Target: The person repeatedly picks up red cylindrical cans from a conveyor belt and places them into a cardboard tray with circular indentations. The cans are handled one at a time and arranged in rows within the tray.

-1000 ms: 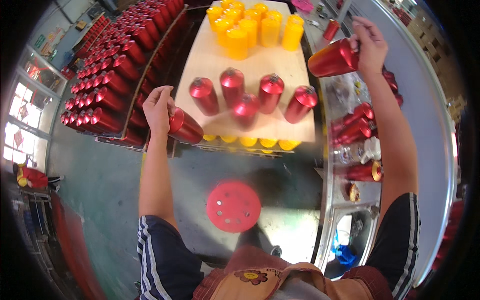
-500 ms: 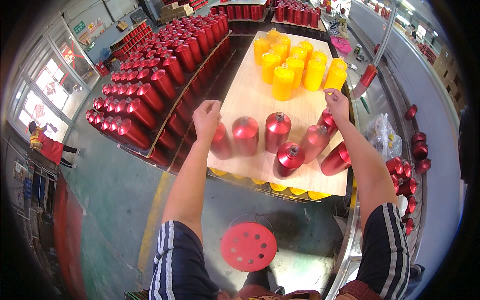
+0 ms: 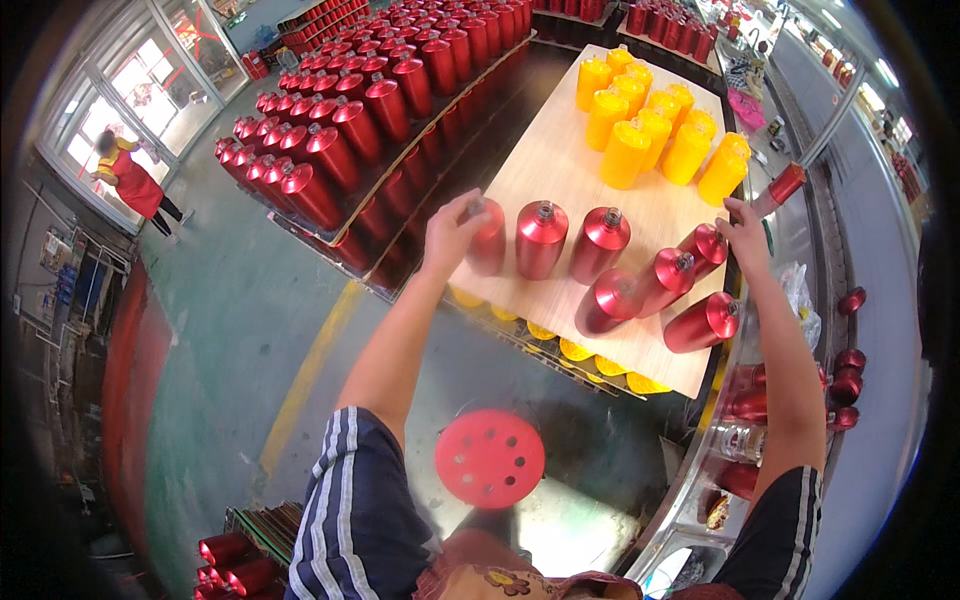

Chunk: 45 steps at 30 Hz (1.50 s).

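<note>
Several glossy red bottles with narrow necks stand on the near part of a pale wooden board. At the board's left edge my left hand is closed, its fingertips on the top of the leftmost red bottle. My right hand is at the right edge with curled fingers, beside another red bottle; what those fingers hold, if anything, is hidden. Between my hands are a red bottle and others, some leaning in the view. Several yellow bottles stand together on the far part of the board.
Rows of red bottles fill a stacked rack on the left. Yellow bottles show beneath the board. A round red stool stands below me. Along the right runs a metal bench with red bottles. A person in a red apron stands far left.
The view has turned, so the board and bottles lie further right and higher. Both hands stay near the same bottles; the left one's fingertips now show at the bottle's top.
</note>
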Each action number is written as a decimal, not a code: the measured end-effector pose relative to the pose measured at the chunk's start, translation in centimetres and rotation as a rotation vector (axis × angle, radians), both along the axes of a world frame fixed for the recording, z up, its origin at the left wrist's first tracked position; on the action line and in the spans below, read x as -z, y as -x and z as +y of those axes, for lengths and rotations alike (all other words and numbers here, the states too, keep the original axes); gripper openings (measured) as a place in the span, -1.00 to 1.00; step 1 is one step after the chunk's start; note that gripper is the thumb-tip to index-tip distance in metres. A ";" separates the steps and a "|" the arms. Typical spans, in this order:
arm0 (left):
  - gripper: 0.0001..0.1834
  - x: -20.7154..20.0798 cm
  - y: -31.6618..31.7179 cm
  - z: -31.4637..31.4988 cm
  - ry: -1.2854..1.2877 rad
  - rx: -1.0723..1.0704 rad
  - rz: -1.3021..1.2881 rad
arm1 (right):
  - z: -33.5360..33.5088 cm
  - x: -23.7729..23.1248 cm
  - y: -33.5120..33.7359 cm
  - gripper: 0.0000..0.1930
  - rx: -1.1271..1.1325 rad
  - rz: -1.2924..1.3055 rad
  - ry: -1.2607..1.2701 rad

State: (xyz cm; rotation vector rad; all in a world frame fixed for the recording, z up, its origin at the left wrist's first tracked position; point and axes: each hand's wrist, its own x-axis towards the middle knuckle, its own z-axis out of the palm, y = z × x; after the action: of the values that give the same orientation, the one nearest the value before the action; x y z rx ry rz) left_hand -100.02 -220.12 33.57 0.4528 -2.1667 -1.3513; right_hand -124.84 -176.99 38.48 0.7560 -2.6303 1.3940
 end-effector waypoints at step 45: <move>-0.72 -2.5 -50.8 70.8 -0.456 1.846 -1.022 | 40.4 -3.3 -108.6 -0.65 1.487 -0.141 0.486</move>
State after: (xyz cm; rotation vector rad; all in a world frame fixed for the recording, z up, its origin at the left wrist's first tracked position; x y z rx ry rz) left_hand -49.26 -149.30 36.10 -1.5209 -2.9893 -2.9590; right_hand -16.20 -136.55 41.83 -1.1399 -1.7615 1.3091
